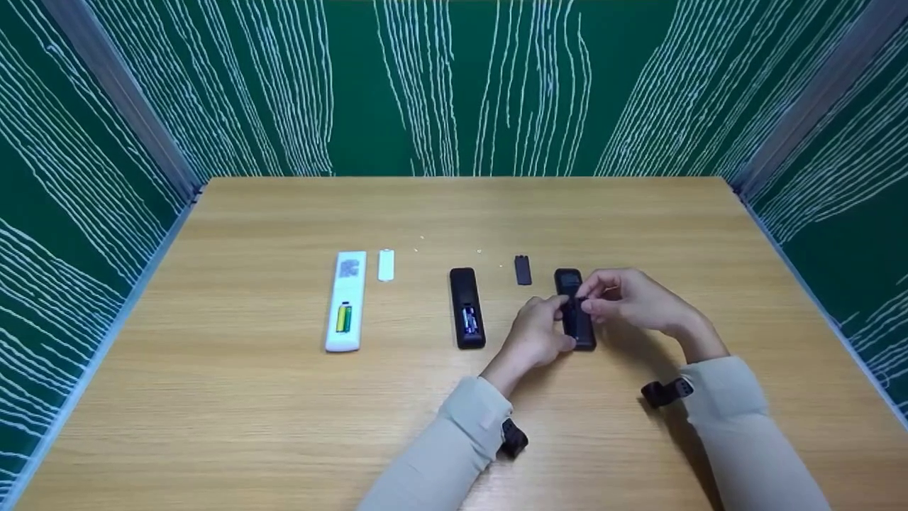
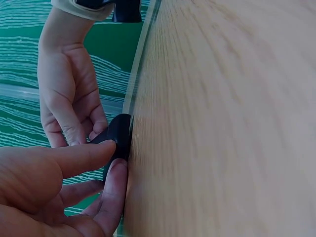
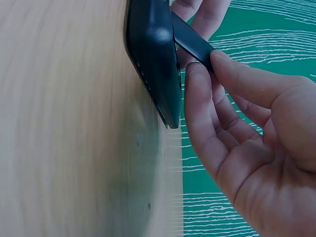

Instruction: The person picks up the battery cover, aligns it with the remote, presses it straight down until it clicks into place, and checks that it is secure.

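Observation:
A black remote control (image 1: 584, 331) lies back side up on the wooden table, under both hands. My left hand (image 1: 535, 332) holds it by its left side and near end, with the thumb (image 2: 91, 157) against the black body (image 2: 119, 129). Between thumb and index finger, my right hand (image 3: 256, 123) pinches a thin black battery cover (image 3: 193, 43). In the right wrist view that cover slants up from the remote, its far end at the remote's back. The battery bay itself is hidden by the fingers.
Left of the hands lies another black remote (image 1: 465, 294) with batteries showing in its bay. A loose black cover (image 1: 523, 270) sits beyond it. Farther left are a white remote (image 1: 347, 287) with green and yellow batteries and a white cover (image 1: 386, 265). Tiny specks dot the table.

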Tool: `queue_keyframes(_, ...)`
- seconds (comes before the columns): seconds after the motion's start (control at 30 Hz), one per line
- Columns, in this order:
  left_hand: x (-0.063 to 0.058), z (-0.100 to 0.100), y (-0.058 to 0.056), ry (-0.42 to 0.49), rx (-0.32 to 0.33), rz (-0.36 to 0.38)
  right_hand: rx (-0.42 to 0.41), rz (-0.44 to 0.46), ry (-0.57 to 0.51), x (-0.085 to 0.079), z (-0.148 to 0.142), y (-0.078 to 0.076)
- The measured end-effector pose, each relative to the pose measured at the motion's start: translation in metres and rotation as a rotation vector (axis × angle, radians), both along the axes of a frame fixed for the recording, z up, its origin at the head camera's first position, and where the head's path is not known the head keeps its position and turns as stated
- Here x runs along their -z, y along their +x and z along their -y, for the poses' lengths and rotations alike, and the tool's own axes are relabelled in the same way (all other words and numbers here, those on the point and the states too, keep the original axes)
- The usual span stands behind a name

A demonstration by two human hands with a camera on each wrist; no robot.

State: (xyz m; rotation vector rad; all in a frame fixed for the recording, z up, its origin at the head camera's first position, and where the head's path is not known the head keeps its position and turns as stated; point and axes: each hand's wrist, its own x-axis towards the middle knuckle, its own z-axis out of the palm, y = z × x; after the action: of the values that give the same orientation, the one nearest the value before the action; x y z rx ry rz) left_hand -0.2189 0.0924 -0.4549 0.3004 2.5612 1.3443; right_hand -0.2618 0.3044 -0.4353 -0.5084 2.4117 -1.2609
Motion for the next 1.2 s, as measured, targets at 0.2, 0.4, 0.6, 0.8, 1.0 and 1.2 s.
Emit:
queue_keyframes(0.2, 0.0001, -0.0002, -0.0003, -0.003, 0.002, 0.002, 0.01, -0.007, 0.019, 0.001, 0.001, 0.0003)
queue_keyframes(0.4, 0.0014, 0.0015, -0.0008, -0.029, 0.025, -0.043, 0.018, -0.027, 0.056, 0.0033, 0.0025, 0.0005)
queue_keyframes(0.6, 0.0016, 0.0017, -0.0003, -0.021, 0.021, -0.039, 0.026, -0.037, 0.073, 0.005, 0.0032, 0.0001)
queue_keyframes(0.8, 0.0013, 0.001, 0.0004, -0.026, 0.014, -0.027, 0.037, -0.035, 0.081, 0.0049, 0.0045, 0.0014)
queue_keyframes(1.0, 0.0013, 0.0006, 0.0005, -0.031, 0.01, -0.02, 0.041, -0.05, 0.08, 0.0036, 0.0059, 0.0027)
queue_keyframes(1.2, 0.0016, 0.0003, 0.0007, -0.031, 0.012, -0.016, 0.047, -0.053, 0.075, 0.0027, 0.0064, 0.0035)
